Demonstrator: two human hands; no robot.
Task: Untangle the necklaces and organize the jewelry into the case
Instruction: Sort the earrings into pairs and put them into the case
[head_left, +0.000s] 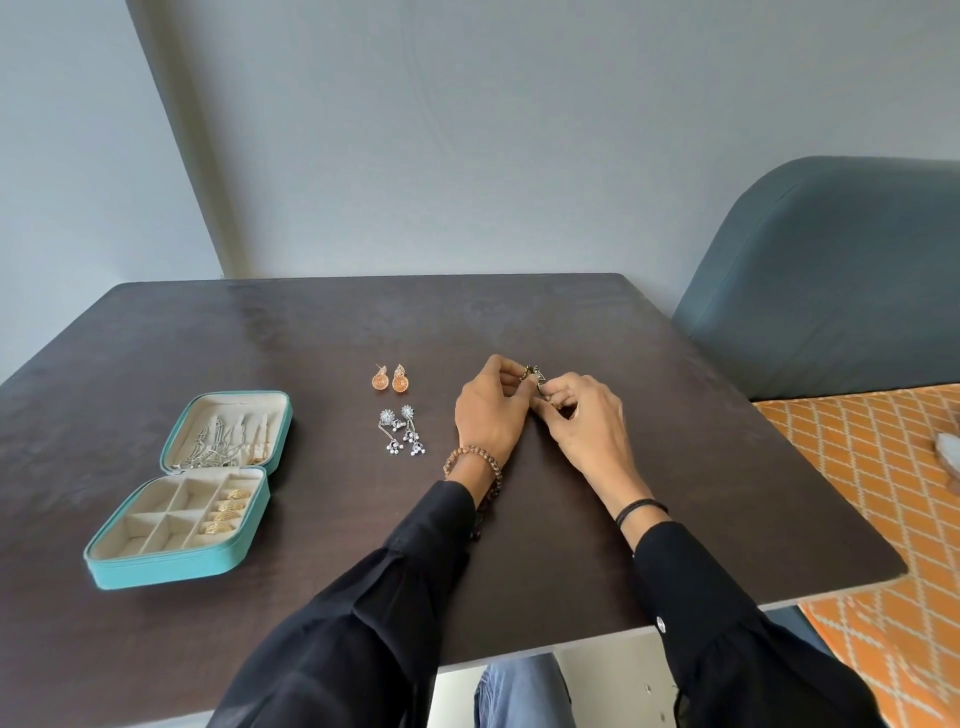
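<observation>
— Dark brown desk (311, 338), matte, with black sleeves (363, 623) across its near edge and blue jeans (519, 691) showing below it.

— And round it?

— Orange cloth (872, 467) with a white lattice on the right, a grey-blue chair (831, 270) behind that, and a plain grey wall (467, 130) at the back.

— The jewelry?

— A teal case (171, 569) lies open at the near left, lined in cream. Gold rings (228, 512) sit in the slots on the right of its base. Chains (218, 441), silver and gold, lie across the lid, too fine to tell if they are knotted. Farther in, mid-desk, are silver earrings (402, 431) with dangling strands. Just beyond them is a round orange pair (390, 379).

— The hands?

— Both are right of the earrings, drawn together. The left hand (488, 410), beads (470, 457) at its wrist, and the right hand (587, 421), a black cord (641, 506) at its wrist, each pinch one small dark metal piece (535, 375).

— Where is it exactly?

— Between their fingertips, at the far side of both hands and well apart from the case. Fingers hide most of it, so I cannot tell what kind it is, or whether it touches the desk.
</observation>
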